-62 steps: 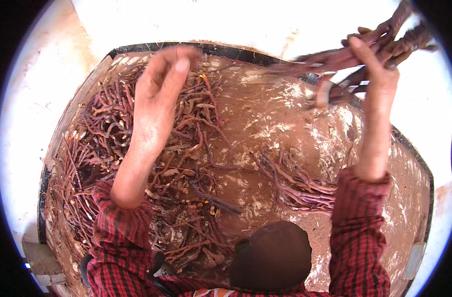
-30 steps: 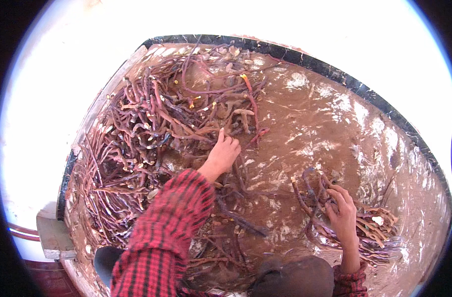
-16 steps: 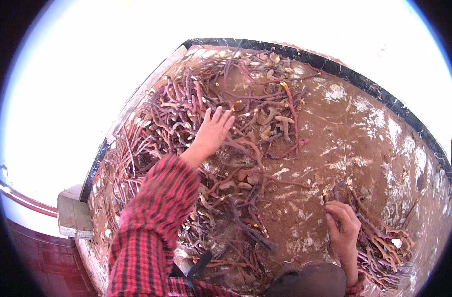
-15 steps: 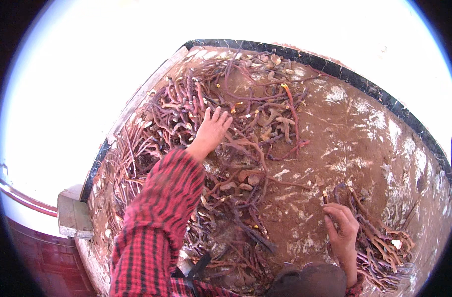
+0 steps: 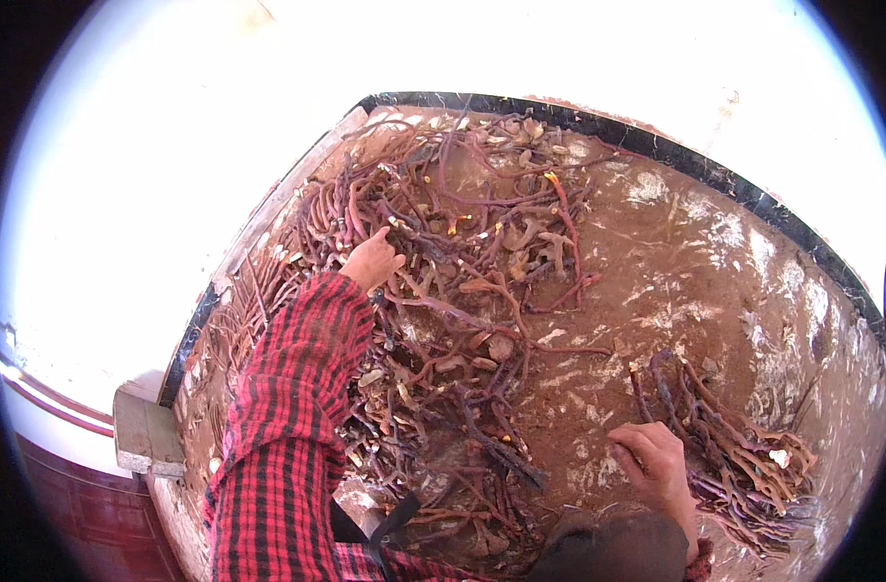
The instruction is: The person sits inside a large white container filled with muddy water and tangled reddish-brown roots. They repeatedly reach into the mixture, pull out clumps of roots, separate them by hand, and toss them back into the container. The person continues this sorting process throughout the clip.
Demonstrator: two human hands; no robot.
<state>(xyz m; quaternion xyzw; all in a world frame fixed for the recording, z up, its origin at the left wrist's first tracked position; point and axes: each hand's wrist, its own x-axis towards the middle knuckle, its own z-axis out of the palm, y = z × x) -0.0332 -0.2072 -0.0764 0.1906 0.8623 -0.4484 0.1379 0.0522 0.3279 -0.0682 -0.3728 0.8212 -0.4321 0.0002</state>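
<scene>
While the left hand (image 5: 370, 262) extends one finger at the large root pile (image 5: 506, 299), its grip too hidden to tell, the right hand (image 5: 655, 466) curls loosely right of that pile, just beside the smaller root bundle (image 5: 744, 456); whether it holds anything I cannot tell. Singly, the knobbly roots (image 5: 445, 308) look light, stiff and brittle-tipped, so thick middles seem the best hold. Dusty brown floor (image 5: 656, 301) underlies the pile, with a black edging strip (image 5: 715, 177) and pale wall (image 5: 579, 48) beyond it.
</scene>
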